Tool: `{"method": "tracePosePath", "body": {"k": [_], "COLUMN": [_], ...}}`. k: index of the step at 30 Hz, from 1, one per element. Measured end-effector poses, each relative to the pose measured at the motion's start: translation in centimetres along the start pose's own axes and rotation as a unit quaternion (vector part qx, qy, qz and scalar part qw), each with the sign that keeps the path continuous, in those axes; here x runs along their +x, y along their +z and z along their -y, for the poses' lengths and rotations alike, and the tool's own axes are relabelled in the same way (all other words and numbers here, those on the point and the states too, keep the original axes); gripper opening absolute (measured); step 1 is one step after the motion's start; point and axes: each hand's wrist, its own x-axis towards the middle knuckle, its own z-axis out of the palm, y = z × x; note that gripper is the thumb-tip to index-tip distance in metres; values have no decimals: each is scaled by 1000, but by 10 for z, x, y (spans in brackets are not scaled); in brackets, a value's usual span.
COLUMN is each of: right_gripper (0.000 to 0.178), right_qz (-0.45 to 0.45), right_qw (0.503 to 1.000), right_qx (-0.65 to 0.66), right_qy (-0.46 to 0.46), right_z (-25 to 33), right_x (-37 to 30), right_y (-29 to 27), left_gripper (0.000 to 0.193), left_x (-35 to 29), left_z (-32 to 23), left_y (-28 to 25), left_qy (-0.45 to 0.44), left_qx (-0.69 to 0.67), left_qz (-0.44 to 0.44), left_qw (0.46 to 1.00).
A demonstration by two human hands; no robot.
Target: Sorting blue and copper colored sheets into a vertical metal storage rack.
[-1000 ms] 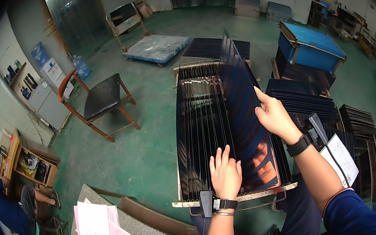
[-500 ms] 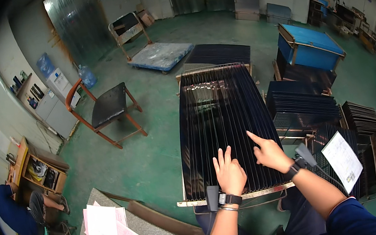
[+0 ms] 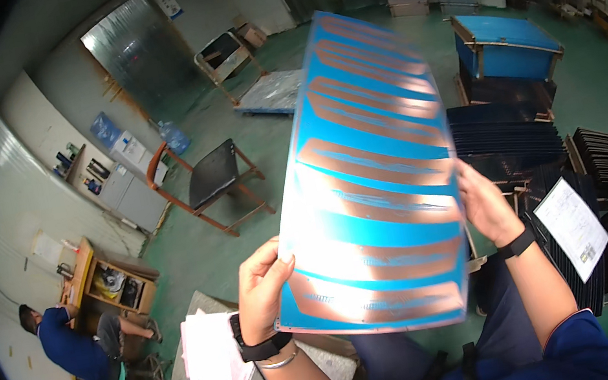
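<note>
Panel (image 3: 370, 179): large blue sheet with copper bands, held up tilted before the chest, above the dark stacks (image 3: 506, 134). Left hand (image 3: 262, 288): clamped on lower left edge, thumb over the face. Right hand (image 3: 485, 205): gripping right edge from behind. Best handled by edges only, both grips level, no flexing; glare across the lower bands, so tilting advised for inspection.

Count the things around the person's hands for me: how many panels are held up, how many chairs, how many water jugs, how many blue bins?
Blue and copper striped panel, gripped by the left hand and right hand: 1
Chair: 1
Water jugs: 2
Blue bin: 1
Total: 5
</note>
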Motion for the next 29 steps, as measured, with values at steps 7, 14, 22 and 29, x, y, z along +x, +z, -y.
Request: {"method": "tracePosePath", "body": {"k": [7, 14, 22, 29], "right_gripper": [34, 43, 32, 34], "right_qz": [-57, -122, -160, -200], "right_qw": [985, 978, 967, 951], "right_qx": [154, 163, 179, 160], "right_qy": [50, -37, -86, -173], "right_z": [10, -9, 14, 81], "right_x": [-57, -103, -148, -197], "right_y": [-13, -46, -142, -194], "left_gripper": [37, 50, 42, 48], "left_x": [-48, -104, -129, -143], "left_z": [56, 114, 140, 127], "left_y": [-4, 99, 95, 70], "left_qy": [-122, -77, -146, -145], "left_qx": [-132, -395, -382, -244], "left_qz": [12, -99, -147, -172], "left_qw": [984, 910, 901, 943]}}
